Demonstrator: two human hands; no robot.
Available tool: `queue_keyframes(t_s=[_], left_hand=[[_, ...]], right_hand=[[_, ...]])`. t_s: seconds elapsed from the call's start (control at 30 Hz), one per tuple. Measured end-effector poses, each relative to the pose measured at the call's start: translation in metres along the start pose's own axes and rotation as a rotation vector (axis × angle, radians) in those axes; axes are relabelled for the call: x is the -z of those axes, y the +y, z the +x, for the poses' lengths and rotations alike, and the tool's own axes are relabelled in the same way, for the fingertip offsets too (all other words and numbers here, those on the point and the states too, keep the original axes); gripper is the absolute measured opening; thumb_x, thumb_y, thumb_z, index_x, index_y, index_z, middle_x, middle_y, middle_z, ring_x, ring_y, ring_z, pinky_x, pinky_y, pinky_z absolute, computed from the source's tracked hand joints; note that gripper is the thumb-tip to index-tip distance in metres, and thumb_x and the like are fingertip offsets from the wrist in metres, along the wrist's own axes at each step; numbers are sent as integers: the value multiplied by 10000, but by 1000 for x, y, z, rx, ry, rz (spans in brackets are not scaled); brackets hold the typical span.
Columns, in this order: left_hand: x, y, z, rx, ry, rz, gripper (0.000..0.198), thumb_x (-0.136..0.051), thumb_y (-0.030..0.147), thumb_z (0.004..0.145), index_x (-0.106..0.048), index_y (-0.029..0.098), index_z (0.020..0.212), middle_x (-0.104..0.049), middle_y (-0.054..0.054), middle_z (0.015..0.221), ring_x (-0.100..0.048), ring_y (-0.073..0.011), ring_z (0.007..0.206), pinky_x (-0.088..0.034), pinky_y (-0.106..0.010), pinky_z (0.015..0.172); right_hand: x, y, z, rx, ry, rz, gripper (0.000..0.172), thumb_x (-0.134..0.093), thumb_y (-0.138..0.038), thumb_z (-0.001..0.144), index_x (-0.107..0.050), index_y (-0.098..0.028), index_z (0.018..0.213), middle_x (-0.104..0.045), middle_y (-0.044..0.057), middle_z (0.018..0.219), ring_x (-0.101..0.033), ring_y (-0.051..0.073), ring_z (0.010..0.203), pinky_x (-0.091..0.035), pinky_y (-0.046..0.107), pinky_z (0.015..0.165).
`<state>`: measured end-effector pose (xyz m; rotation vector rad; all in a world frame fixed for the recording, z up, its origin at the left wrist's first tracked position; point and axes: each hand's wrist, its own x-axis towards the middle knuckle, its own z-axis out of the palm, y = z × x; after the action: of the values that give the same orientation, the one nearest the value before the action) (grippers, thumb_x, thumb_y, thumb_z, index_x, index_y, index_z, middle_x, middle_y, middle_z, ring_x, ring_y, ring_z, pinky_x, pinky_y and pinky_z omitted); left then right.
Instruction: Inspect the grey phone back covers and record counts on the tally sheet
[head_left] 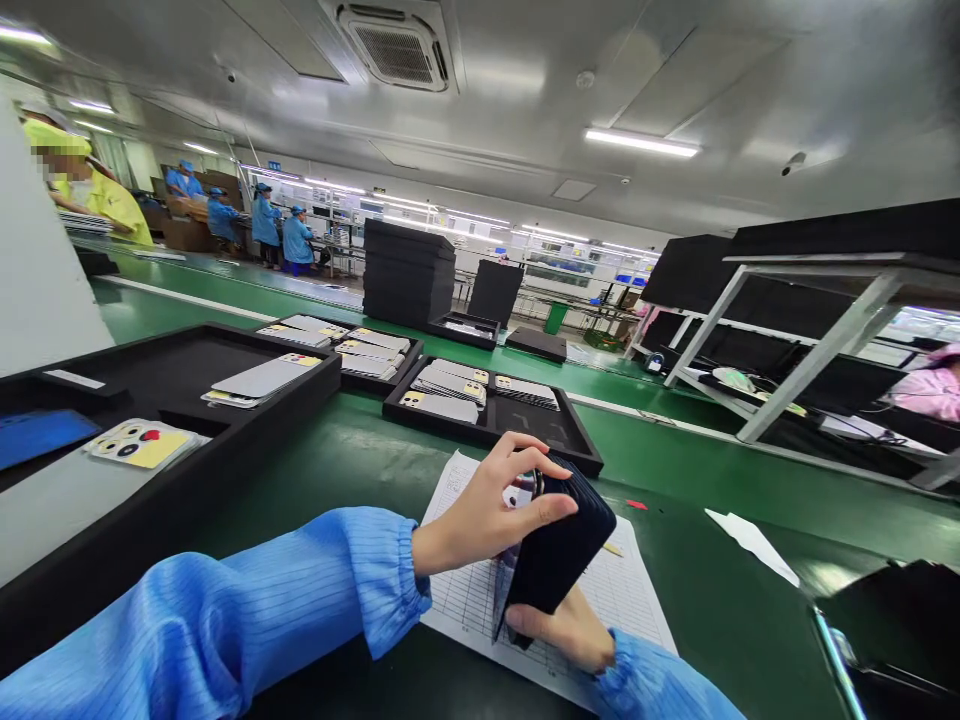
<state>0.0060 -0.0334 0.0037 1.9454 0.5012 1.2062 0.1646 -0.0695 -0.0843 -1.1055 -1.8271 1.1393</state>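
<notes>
My left hand (487, 505) pinches the top corner of a dark phone back cover (559, 550), thumb and fingers closed near its camera cutout. My right hand (566, 630) supports the cover from below, mostly hidden behind it, fingers wrapped on its lower edge. Both arms wear blue striped sleeves. The cover is held tilted above a printed paper form (480, 590) lying on the green table.
Black foam trays (577, 440) with several phone back covers sit ahead and at the left (225, 440). A stack of black trays (409, 270) stands farther back. A white paper scrap (750, 540) lies right. Workers in blue stand far left; a metal rack (825, 340) is right.
</notes>
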Motion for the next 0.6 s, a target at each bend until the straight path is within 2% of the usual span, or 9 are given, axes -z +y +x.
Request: queue_keyframes(t_s=[0.1, 0.3, 0.5, 0.6], left_hand=[[1, 0, 0, 20, -26, -4, 269, -631, 362, 771, -592, 215, 992, -434, -65, 1155, -475, -186, 1052, -454, -226, 750], [1, -4, 2, 1, -34, 20, 197, -509, 300, 853, -558, 211, 1021, -444, -63, 1182, -450, -184, 1098, -426, -248, 816], [0, -9, 1, -19, 40, -28, 189, -330, 184, 898, -508, 199, 961, -469, -50, 1180, -419, -160, 1145, -290, -296, 995], [0, -10, -1, -24, 25, -2, 117, -392, 235, 889, -476, 198, 962, -445, -64, 1190, -415, -178, 1144, -294, -311, 988]], right_hand=[[-1, -3, 0, -18, 11, 4, 675, -643, -607, 597, -545, -165, 1098, -536, 147, 1067, -491, 360, 1022, -375, 512, 900], [-4, -17, 1, 9, 32, 86, 779, -630, -663, 591, -496, -170, 1179, -540, 137, 1089, -447, 358, 1111, -350, 521, 939], [-3, -19, 0, 28, 52, 93, 823, -627, -661, 608, -463, -162, 1242, -563, 138, 1103, -393, 351, 1179, -249, 537, 1011], [-4, -20, 0, 33, 44, 87, 839, -633, -657, 607, -446, -169, 1262, -545, 137, 1151, -393, 347, 1186, -235, 530, 1024]])
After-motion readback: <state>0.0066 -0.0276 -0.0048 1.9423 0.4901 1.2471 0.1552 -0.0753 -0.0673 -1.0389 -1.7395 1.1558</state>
